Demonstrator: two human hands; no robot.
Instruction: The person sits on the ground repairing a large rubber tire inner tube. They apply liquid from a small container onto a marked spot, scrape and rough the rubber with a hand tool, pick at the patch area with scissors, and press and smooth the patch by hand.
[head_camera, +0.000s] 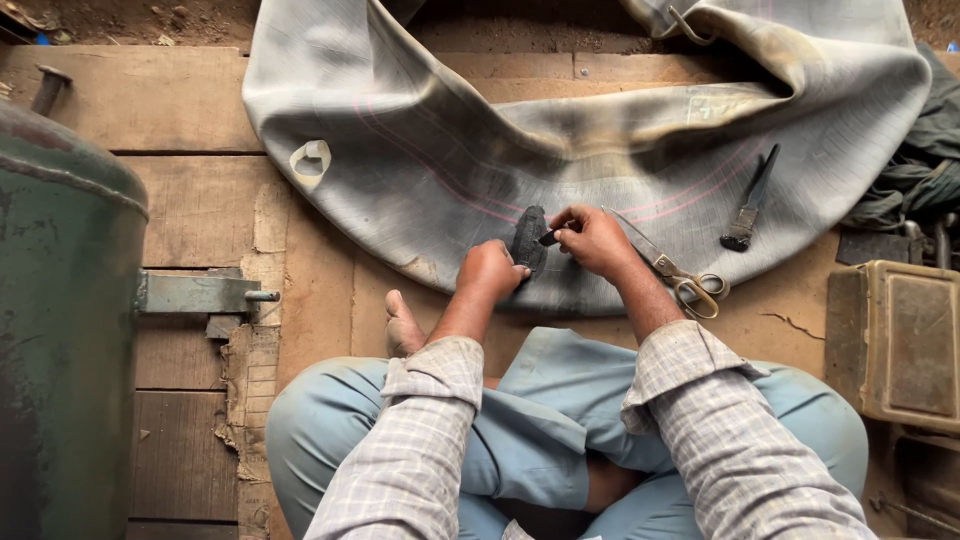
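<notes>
Seated cross-legged on a wooden floor (200, 210), a person works over a flattened grey inner tube (430, 150); the left hand (490, 270) is curled tight around a rough black lump (528, 240), pressed against the tube; the right hand (592, 238) pinches a small dark piece at its side; scissors (672, 270) and a knife (752, 200) lie on the tube nearby; a firm, steady left grip seems wise.
</notes>
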